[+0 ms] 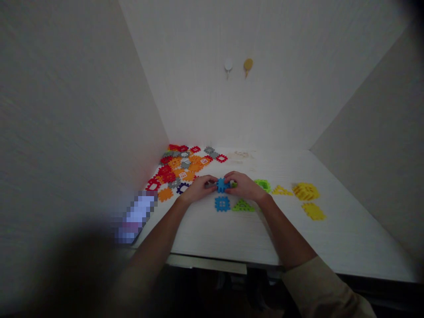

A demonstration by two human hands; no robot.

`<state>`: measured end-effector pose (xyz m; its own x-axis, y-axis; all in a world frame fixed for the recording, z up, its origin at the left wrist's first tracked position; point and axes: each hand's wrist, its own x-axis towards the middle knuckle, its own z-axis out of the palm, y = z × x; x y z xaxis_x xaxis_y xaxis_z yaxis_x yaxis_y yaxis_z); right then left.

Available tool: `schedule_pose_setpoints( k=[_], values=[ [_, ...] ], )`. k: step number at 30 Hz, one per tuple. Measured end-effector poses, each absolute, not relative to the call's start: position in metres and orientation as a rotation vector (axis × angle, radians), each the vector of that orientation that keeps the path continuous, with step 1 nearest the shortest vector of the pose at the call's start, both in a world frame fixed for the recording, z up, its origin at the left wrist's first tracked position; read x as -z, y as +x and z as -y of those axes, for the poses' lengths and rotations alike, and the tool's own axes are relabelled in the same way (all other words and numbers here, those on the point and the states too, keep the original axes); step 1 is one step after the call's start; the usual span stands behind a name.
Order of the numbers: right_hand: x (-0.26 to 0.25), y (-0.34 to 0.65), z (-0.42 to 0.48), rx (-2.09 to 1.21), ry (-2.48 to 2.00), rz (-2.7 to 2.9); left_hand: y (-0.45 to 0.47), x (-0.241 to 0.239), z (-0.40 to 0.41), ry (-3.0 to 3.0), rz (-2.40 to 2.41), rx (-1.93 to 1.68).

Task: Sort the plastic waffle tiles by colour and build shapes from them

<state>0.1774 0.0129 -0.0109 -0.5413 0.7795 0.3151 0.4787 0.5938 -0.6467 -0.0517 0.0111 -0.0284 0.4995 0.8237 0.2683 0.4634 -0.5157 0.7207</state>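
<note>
Between my two hands is a blue toothed plastic building tile (pixel 222 185), near the middle of the table. My left hand (pixel 200 189) pinches its left edge. From the other side, my right hand (pixel 244 185) has its fingers closed on the right part of the same tile. Just below lies another blue tile with a window pattern (pixel 222 204), flat on the table. To the right of that one is a green triangular tile (pixel 243 206). A green square tile (pixel 263 185) sits beyond my right wrist, partly hidden by it.
A heap of red, orange and grey tiles (pixel 195 164) spreads along the left wall. Yellow tiles (pixel 306 191) are stacked at right, beside a yellow triangular tile (pixel 282 190). A phone-like device with a blurred screen (pixel 137 218) lies at left. Two hooks (pixel 248 65) hang on the back wall.
</note>
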Motion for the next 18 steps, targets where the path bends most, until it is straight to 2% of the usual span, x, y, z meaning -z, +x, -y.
schedule_pose_setpoints(
  k=[12, 18],
  values=[
    [0.012, 0.177, -0.012, -0.596, -1.009, 2.287, -0.051, 0.028, -0.009, 2.194, -1.070, -0.838],
    [-0.010, 0.175, -0.002, -0.541, -1.016, 2.227, -0.060, 0.023, -0.008, 2.127, -1.172, -0.915]
  ],
)
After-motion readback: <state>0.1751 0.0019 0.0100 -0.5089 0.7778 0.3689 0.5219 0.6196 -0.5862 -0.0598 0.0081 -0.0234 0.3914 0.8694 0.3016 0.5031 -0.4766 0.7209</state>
